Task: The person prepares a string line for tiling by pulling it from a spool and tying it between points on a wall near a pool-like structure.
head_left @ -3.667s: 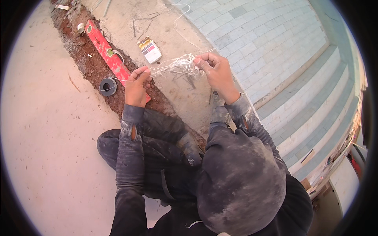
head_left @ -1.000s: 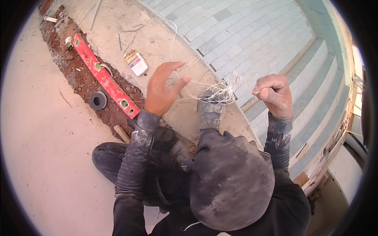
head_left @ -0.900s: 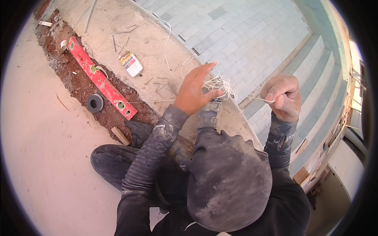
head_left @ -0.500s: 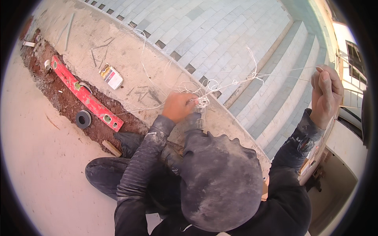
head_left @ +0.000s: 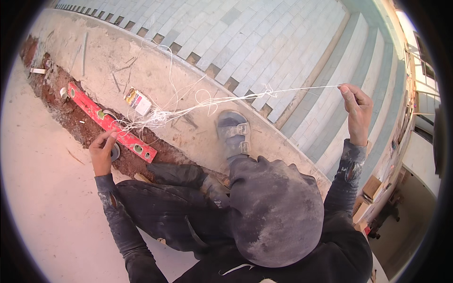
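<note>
A tangled white string (head_left: 163,117) stretches between my hands, bunched in loops toward the left and thinning to a taut strand on the right. My left hand (head_left: 102,147) pinches it at the left end, above the dirt strip and beside a red spirit level (head_left: 109,121). Raised at the right over the pale steps, my right hand (head_left: 357,108) pinches the thin end between thumb and fingers. One loose strand runs up from the tangle to the tiled edge. Behind my left hand, a dark grey round ring (head_left: 115,152) is partly hidden.
An open cigarette pack (head_left: 138,101) lies on the concrete ledge (head_left: 61,47) near thin scraps. Past the ledge is a tiled basin (head_left: 264,42) with steps (head_left: 330,108) on its right. My shoe (head_left: 233,132) rests on the ledge. Cardboard boxes (head_left: 372,187) stand at the right.
My left hand has moved far left and down, drawing the string tangle out across the ledge. My right hand has come slightly left and lower, still pinching the strand.
</note>
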`<state>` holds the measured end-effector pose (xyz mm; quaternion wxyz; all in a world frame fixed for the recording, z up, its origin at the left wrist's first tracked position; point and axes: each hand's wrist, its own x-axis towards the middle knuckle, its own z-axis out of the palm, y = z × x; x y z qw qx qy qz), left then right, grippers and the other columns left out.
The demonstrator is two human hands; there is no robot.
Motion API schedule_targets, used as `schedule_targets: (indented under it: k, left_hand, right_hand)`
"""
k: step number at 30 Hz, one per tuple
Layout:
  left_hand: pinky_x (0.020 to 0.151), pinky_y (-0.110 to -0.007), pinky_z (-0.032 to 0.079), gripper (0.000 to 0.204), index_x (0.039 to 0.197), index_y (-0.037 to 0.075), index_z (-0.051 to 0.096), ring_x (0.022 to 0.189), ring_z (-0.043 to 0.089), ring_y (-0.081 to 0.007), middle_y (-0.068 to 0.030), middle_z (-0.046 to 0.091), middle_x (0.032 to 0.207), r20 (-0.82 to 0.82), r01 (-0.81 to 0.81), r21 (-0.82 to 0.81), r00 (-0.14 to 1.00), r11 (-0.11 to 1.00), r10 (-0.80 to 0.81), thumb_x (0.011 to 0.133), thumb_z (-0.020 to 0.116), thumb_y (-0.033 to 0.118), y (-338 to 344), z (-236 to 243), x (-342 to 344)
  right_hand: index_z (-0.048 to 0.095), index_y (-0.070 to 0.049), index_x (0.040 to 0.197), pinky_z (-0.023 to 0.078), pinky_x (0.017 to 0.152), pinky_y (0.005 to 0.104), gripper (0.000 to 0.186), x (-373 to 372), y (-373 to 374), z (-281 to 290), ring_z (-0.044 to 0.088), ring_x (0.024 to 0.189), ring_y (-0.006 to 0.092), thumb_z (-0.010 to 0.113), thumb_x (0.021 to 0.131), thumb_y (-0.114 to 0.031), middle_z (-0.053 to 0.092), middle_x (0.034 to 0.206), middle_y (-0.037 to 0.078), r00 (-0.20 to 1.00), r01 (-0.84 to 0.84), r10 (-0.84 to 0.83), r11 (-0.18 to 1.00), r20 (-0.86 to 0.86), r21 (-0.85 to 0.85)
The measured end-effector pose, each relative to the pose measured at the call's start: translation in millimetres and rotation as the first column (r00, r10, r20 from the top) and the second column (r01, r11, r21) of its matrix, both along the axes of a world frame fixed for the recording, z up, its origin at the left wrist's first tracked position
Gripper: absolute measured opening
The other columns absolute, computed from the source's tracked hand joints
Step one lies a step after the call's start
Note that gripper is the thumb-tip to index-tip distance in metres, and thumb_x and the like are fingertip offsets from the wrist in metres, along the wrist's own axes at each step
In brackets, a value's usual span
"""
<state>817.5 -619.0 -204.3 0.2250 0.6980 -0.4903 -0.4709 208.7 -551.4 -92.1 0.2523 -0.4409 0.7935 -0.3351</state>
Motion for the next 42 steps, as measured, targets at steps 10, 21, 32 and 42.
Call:
schedule_targets:
  k: [10, 21, 32, 42]
  left_hand:
    - [0.08, -0.037, 0.049, 0.03, 0.109, 0.003, 0.067, 0.088, 0.062, -0.028, -0.0148, 0.064, 0.098, 0.698, 0.498, -0.353, 0.704, 0.792, -0.131, 0.081, 0.071, 0.014, -63, -43, -49]
    - [0.068, -0.025, 0.048, 0.033, 0.115, 0.003, 0.066, 0.075, 0.06, -0.0125, -0.0063, 0.067, 0.088, -0.546, 0.714, -0.284, 0.428, 0.64, -0.72, 0.089, 0.068, 0.023, -5, 34, -356]
    - [0.048, -0.018, 0.031, 0.032, 0.115, 0.002, 0.067, 0.051, 0.041, -0.0029, 0.0012, 0.057, 0.064, -0.658, 0.529, -0.082, 0.608, 0.845, -0.445, 0.097, 0.057, 0.027, -28, 53, -294]
    - [0.046, -0.016, 0.031, 0.028, 0.103, 0.003, 0.065, 0.054, 0.046, -0.0034, -0.006, 0.066, 0.082, -0.654, 0.084, 0.154, 0.756, 0.984, 0.038, 0.097, 0.056, 0.029, -35, 10, -281]
  right_hand:
    - [0.072, -0.001, 0.093, 0.03, 0.054, 0.0203, 0.025, 11, 57, 28, 0.042, 0.062, 0.0042, 0.07, 0.088, -0.026, 0.058, 0.072, -0.003, 0.994, 0.081, -0.082, 0.997, -0.071, -0.01]
    - [0.073, -0.001, 0.09, 0.034, 0.056, 0.0196, 0.024, 29, 52, 106, 0.047, 0.065, 0.0046, 0.072, 0.086, -0.024, 0.064, 0.074, -0.001, 0.993, 0.019, -0.036, 0.99, -0.117, -0.14]
    - [0.071, 0.0, 0.084, 0.024, 0.052, 0.0211, 0.02, -1, 32, 47, 0.036, 0.06, 0.0029, 0.07, 0.087, -0.02, 0.051, 0.066, -0.006, 0.988, 0.155, -0.156, 0.982, -0.004, -0.109]
    - [0.067, -0.002, 0.085, 0.021, 0.048, 0.0209, 0.022, -52, 50, -97, 0.028, 0.05, 0.0027, 0.064, 0.091, -0.023, 0.036, 0.057, -0.009, 0.809, 0.205, -0.23, 0.973, 0.541, 0.108]
